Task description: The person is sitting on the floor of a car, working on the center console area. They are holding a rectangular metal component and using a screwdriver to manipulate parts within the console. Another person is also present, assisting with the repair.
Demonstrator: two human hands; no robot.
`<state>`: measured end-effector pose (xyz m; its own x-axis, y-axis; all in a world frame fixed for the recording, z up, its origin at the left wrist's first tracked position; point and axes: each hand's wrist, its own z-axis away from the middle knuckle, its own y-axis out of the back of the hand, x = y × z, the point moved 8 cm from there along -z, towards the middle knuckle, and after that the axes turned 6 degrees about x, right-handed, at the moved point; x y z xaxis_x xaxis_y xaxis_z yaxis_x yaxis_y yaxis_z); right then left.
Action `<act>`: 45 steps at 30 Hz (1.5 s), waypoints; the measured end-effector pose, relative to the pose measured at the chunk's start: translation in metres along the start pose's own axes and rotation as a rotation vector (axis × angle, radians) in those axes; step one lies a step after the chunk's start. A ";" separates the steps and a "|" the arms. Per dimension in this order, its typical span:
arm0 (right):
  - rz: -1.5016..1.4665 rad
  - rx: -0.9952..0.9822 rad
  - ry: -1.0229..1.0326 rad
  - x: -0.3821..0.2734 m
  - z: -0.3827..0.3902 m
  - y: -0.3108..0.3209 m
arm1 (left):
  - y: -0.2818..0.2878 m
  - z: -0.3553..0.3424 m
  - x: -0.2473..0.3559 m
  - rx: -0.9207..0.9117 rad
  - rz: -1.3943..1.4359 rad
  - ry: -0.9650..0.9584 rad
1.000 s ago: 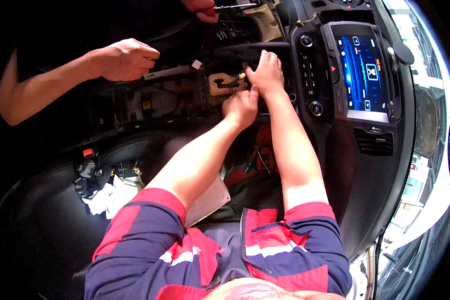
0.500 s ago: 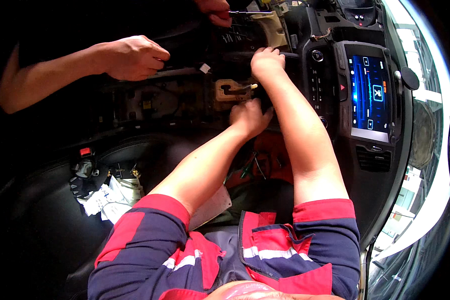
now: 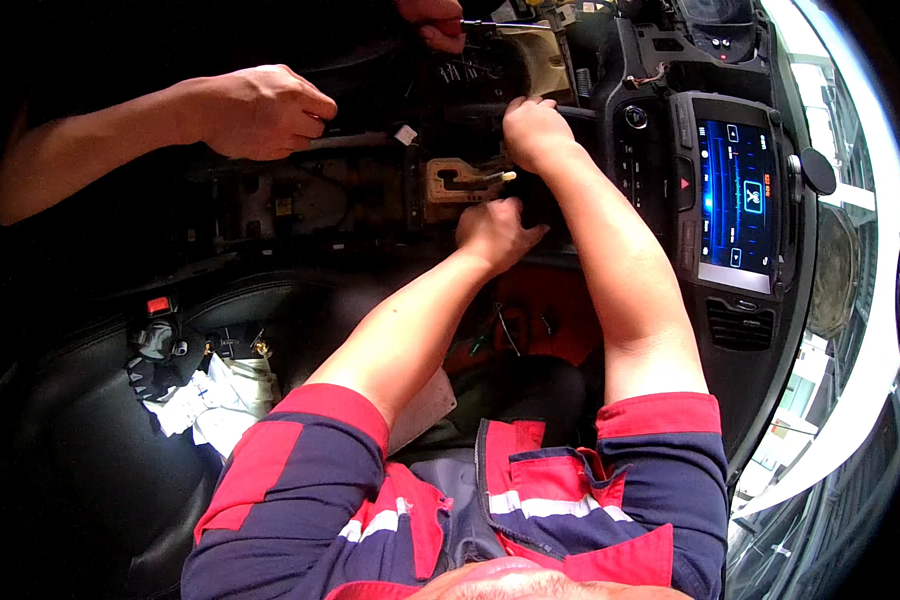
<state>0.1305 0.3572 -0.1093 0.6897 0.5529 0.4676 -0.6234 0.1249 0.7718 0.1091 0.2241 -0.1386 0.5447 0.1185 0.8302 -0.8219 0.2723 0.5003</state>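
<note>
Both my hands are at the stripped centre console of a car. My left hand (image 3: 490,235) is closed beside the beige shift gate plate (image 3: 457,181), its fingers partly hidden in dark space and its thumb pointing right. A short pale-tipped shift lever stub (image 3: 509,176) sticks out of the plate. Farther up, my right hand (image 3: 537,130) has curled fingers at a dark trim edge next to the dashboard. What either hand grips is lost in shadow.
Another person's hand (image 3: 260,112) hovers over the console at left; at the top a second hand (image 3: 435,22) holds a screwdriver (image 3: 505,24). A lit touchscreen (image 3: 736,195) stands right. White papers (image 3: 215,400) and a red-buttoned buckle (image 3: 158,304) lie by the seat.
The view has shifted slightly. My hands stay at nearly the same places on the console, and the other person's hands hardly move.
</note>
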 end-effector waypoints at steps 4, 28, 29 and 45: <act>0.020 -0.013 0.005 -0.001 -0.002 -0.012 | -0.001 0.001 0.001 -0.021 0.010 0.009; -0.728 0.203 -0.624 0.031 0.101 0.001 | 0.011 0.010 0.009 -0.064 0.320 -0.022; -0.869 0.066 -0.723 0.026 0.117 -0.020 | 0.005 0.012 0.006 -0.046 0.374 -0.022; -1.165 0.382 -0.752 0.020 0.148 -0.024 | 0.043 0.040 0.033 -0.020 0.408 -0.037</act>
<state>0.2142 0.2434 -0.0550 0.8312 -0.2818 -0.4792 0.4724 -0.0964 0.8761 0.0854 0.2015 -0.0799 0.1681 0.1859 0.9681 -0.9656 0.2288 0.1237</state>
